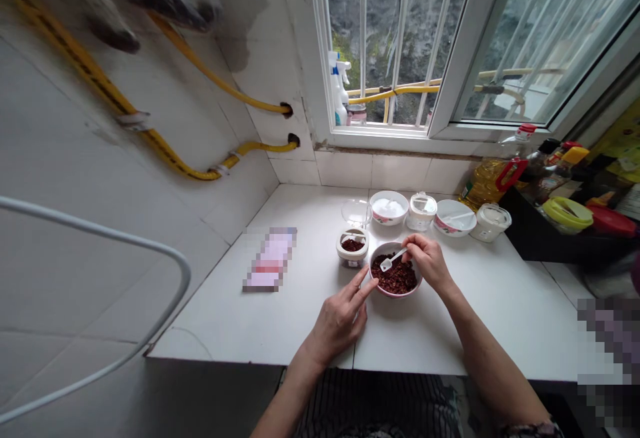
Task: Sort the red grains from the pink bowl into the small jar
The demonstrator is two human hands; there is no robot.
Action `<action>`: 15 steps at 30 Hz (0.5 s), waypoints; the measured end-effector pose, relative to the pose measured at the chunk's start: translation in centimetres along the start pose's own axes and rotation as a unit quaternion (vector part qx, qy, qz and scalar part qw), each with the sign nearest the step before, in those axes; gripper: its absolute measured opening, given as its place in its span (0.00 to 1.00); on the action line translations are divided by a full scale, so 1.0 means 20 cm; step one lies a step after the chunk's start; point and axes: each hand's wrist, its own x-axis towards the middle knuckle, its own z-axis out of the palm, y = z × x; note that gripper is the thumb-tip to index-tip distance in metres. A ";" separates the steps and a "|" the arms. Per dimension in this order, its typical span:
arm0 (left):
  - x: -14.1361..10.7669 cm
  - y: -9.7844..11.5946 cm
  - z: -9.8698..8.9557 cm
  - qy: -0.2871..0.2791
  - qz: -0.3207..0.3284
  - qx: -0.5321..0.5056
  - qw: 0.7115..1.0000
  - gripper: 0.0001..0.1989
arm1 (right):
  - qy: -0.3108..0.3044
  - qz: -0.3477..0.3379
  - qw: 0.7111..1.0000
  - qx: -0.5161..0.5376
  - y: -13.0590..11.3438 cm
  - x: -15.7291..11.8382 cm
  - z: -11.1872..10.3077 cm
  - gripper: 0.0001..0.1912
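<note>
My right hand (425, 259) pinches the handle of a small white spoon (386, 265), whose scoop is over a bowl (397, 295) of dark red flakes (397, 278). At the bowl's left side rests my left hand (345, 311), fingers apart, fingertips at the rim. Just left of the bowl stands a small container (353, 259) with dark red flakes inside and its clear lid (356, 211) raised. Behind are a bowl of white powder (389, 209), a lidded white jar (421, 211), another bowl (455, 218) with a white spoon, and a second jar (491, 223).
A blurred pink packet (273, 259) lies on the white counter (210, 318) to the left. At the right, an oil bottle (483, 181) and a black rack (530, 235) with sauce bottles and a green-lidded tub (567, 215) stand near the window. A pale cable (185, 278) hangs at left.
</note>
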 end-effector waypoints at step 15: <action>0.00 -0.01 0.00 -0.003 0.000 -0.006 1.000 0.35 | 0.010 0.004 1.000 0.022 0.00 0.00 -0.01 0.07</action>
